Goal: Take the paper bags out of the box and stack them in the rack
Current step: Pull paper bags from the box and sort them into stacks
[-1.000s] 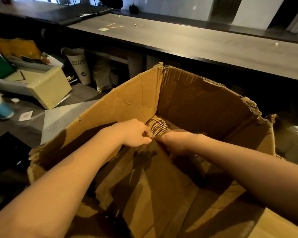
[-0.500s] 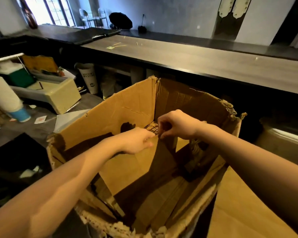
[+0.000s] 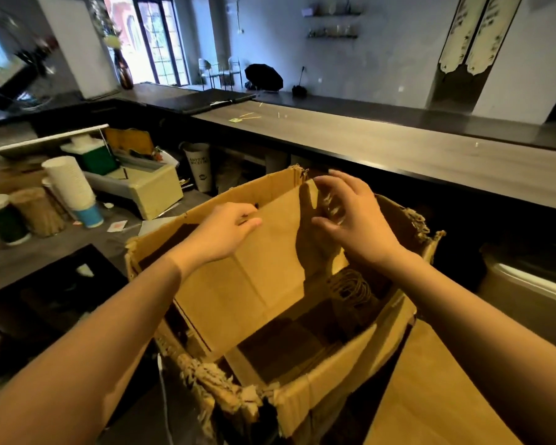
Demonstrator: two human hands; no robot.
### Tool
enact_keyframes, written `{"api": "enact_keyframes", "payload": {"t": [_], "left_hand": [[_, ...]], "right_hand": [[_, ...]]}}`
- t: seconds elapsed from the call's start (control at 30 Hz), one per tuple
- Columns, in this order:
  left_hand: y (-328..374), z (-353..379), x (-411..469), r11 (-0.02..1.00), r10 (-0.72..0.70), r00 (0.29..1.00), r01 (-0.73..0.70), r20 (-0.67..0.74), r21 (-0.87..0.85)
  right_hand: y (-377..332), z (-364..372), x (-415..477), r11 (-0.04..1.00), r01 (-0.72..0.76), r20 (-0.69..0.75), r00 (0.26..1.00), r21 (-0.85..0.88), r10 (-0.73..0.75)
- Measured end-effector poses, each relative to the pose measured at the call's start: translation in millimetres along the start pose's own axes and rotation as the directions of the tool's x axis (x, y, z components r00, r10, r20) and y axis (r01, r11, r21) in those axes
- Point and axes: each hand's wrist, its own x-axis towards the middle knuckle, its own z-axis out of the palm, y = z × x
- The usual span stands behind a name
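Observation:
A torn cardboard box (image 3: 321,383) stands open in front of me. A flat brown paper bag (image 3: 254,277) is raised upright out of it, leaning toward the box's left wall. My left hand (image 3: 222,234) grips the bag's upper left edge. At the bag's upper right corner, my right hand (image 3: 353,220) hovers with fingers spread, just beside the blurred twine handles (image 3: 329,202). More folded bags with twine handles (image 3: 350,290) lie deep in the box. No rack can be made out.
A long dark counter (image 3: 398,155) runs behind the box. To the left are stacked paper cups (image 3: 68,184), a beige container (image 3: 154,194) and a white printed cup (image 3: 201,165). A light wooden surface (image 3: 430,396) lies at the lower right.
Both hands rose from deep in the box to its rim, pulling a bag up. My right hand went from pinching the handles to spread fingers. The camera tilted up.

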Motion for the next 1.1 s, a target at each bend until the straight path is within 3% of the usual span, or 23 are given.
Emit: {"api": "enact_keyframes", "payload": {"t": [0.1, 0.17, 0.2, 0.27, 0.33, 0.37, 0.4, 0.5, 0.57, 0.7, 0.83, 0.97, 1.1], "left_hand": [[-6, -7, -4, 0.966, -0.185, 0.98, 0.167, -0.074, -0.196], [-5, -8, -7, 0.87, -0.319, 0.945, 0.259, -0.077, -0.419], [-3, -7, -7, 0.796, -0.383, 0.922, 0.299, -0.056, -0.526], [0, -5, -7, 0.642, -0.477, 0.879, 0.355, 0.008, -0.68], [6, -1, -6, 0.519, -0.525, 0.847, 0.399, 0.086, -0.756], [12, 3, -4, 0.462, -0.538, 0.834, 0.416, 0.125, -0.783], [16, 6, -5, 0.408, -0.55, 0.819, 0.434, 0.163, -0.803], [33, 20, 0, 0.284, -0.527, 0.806, 0.465, 0.269, -0.838], [43, 28, 3, 0.251, -0.493, 0.812, 0.477, 0.313, -0.842], [68, 42, 6, 0.256, -0.487, 0.83, 0.434, 0.272, -0.864], [80, 51, 6, 0.118, -0.364, 0.858, 0.429, 0.363, -0.895], [94, 56, 6, 0.009, -0.317, 0.858, 0.429, 0.405, -0.903], [111, 59, 6, 0.024, -0.286, 0.875, 0.413, 0.39, -0.91]], "right_hand": [[-4, 0, -13, 0.973, -0.152, -0.169, 0.969, 0.173, 0.181], [-6, 5, -20, 0.883, -0.257, -0.121, 0.937, 0.393, 0.327], [-8, 5, -24, 0.782, -0.337, -0.027, 0.911, 0.524, 0.411], [-16, 3, -32, 0.476, -0.487, 0.242, 0.84, 0.733, 0.486], [-25, -5, -40, 0.1, -0.566, 0.494, 0.782, 0.818, 0.38], [-29, -10, -44, -0.019, -0.588, 0.569, 0.772, 0.808, 0.285], [-32, -13, -49, -0.061, -0.604, 0.603, 0.773, 0.795, 0.198], [-37, -25, -57, 0.103, -0.584, 0.582, 0.811, 0.805, 0.058], [-39, -36, -58, 0.187, -0.573, 0.569, 0.819, 0.798, 0.077], [-37, -52, -61, 0.376, -0.47, 0.46, 0.88, 0.799, 0.121], [-26, -66, -72, 0.554, -0.366, 0.291, 0.931, 0.748, 0.222], [-11, -78, -83, 0.588, -0.319, 0.159, 0.938, 0.743, 0.308], [6, -84, -95, 0.491, -0.272, 0.033, 0.897, 0.828, 0.441]]}}
